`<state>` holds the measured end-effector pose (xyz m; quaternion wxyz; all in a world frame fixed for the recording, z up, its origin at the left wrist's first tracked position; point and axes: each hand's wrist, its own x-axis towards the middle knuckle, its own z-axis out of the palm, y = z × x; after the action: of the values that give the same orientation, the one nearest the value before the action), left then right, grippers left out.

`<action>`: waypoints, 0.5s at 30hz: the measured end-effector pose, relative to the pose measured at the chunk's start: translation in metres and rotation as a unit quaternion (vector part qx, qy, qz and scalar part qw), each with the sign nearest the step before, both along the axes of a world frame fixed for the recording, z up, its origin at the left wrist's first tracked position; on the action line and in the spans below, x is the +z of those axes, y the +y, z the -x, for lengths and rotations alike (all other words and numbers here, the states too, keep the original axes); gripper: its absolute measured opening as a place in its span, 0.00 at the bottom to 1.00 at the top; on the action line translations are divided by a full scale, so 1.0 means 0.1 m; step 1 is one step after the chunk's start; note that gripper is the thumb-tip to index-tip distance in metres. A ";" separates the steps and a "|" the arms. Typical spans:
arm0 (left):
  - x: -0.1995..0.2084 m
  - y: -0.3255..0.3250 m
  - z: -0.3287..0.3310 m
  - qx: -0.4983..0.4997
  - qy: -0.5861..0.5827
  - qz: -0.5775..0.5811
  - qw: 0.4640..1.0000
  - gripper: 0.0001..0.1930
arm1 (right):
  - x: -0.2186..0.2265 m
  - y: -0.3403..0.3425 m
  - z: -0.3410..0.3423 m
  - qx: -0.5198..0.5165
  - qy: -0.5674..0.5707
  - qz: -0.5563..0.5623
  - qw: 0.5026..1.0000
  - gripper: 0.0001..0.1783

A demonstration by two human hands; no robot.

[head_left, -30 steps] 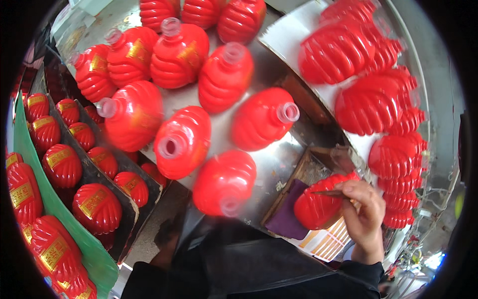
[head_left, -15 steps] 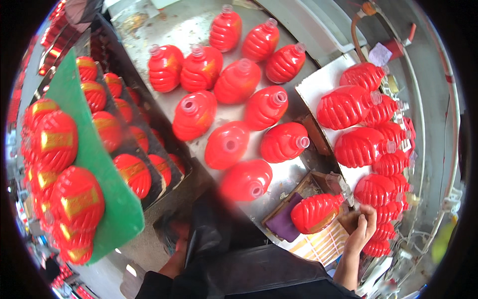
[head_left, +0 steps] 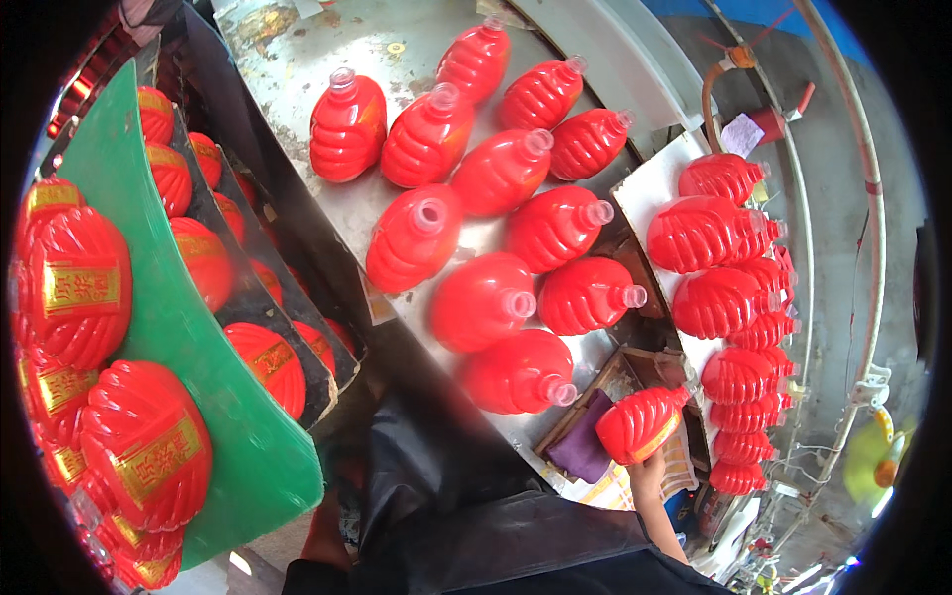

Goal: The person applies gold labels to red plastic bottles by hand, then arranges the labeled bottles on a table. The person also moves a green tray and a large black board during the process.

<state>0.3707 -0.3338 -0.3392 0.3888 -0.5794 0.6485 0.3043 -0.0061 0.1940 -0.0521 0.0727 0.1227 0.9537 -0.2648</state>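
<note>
A ribbed red bottle [head_left: 627, 424] with a clear neck and a gold-edged label lies tilted over a small wooden-sided box at the front right. My right hand [head_left: 650, 476] is against the lower side of this bottle, its fingertips partly hidden behind it. A purple cloth [head_left: 581, 448] lies just left of the bottle. At the lower left, my left hand [head_left: 327, 531] hangs low beside the dark apron; its fingers are lost in shadow, so what it holds, if anything, does not show.
Several uncapped red bottles [head_left: 412, 238] stand on the metal table [head_left: 288, 69]. More lie in a row on a white board [head_left: 640, 188] at right. A green sheet [head_left: 248, 446] and dark crates with labelled red bottles [head_left: 149, 451] fill the left. Pipes [head_left: 873, 198] run along the right.
My right hand has moved left, from beside the bottle's neck to its lower side. The bottle's label edge now shows more. The whole view has shifted slightly.
</note>
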 end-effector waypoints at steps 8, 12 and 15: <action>-0.18 0.26 -0.08 0.052 0.009 -0.029 0.998 0.28 | 0.02 0.08 0.12 0.182 0.015 -0.195 0.964 0.18; -0.18 0.39 -0.20 0.072 0.011 -0.034 0.997 0.26 | -0.02 0.09 0.15 0.178 0.019 -0.201 0.963 0.18; -0.14 0.47 -0.23 0.083 0.018 -0.036 0.996 0.25 | 0.03 0.03 0.13 0.175 0.049 -0.206 0.962 0.18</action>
<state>0.3932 -0.2870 -0.3533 0.3712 -0.6111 0.5938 0.3691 -0.0195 0.1968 -0.0494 0.0448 -0.0471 0.9965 -0.0518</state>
